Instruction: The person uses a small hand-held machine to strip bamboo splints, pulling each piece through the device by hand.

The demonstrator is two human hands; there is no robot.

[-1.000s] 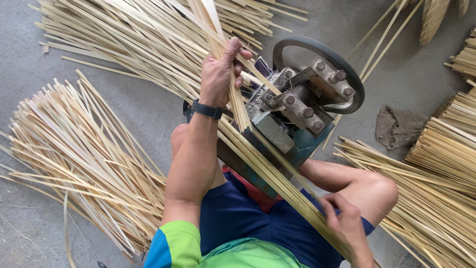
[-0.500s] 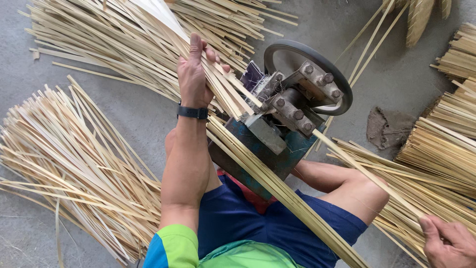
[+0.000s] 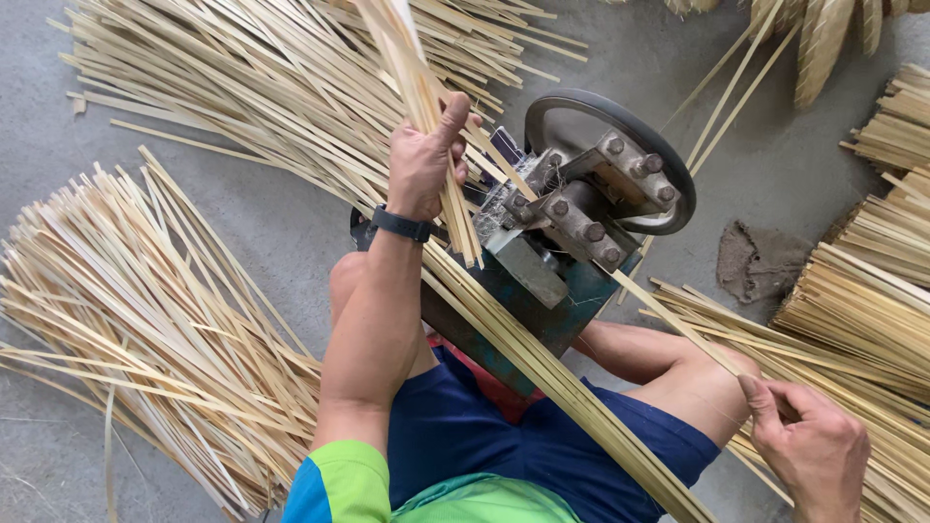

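Seated person, view straight down; blue shorts (image 3: 465, 436) nearest, knees apart on the floor (image 3: 281, 223). Right hand (image 3: 809, 446) low at frame's lower right, beside the right knee, palm down, thumb and forefinger pinched shut on one thin strip (image 3: 678, 324); the strip runs up and left from this grip to the machine (image 3: 572, 242). Left arm extended forward over the left thigh, elbow near straight, black wristband (image 3: 402, 225) at the wrist. Left hand (image 3: 426, 165) raised just left of the machine, fist closed, thumb up, grip tight around a bundle (image 3: 417, 87) of strips; the bundle tilts up and away, its lower ends hanging below the fist. Machine sits between the knees: teal body, bolted grey block, dark wheel (image 3: 610, 155) on the far side. A long sheaf (image 3: 542, 378) crosses the lap diagonally. Loose strips fan out at left (image 3: 145, 320); more piles lie beyond and right. Brown rag (image 3: 760, 261) on the floor right of the wheel.
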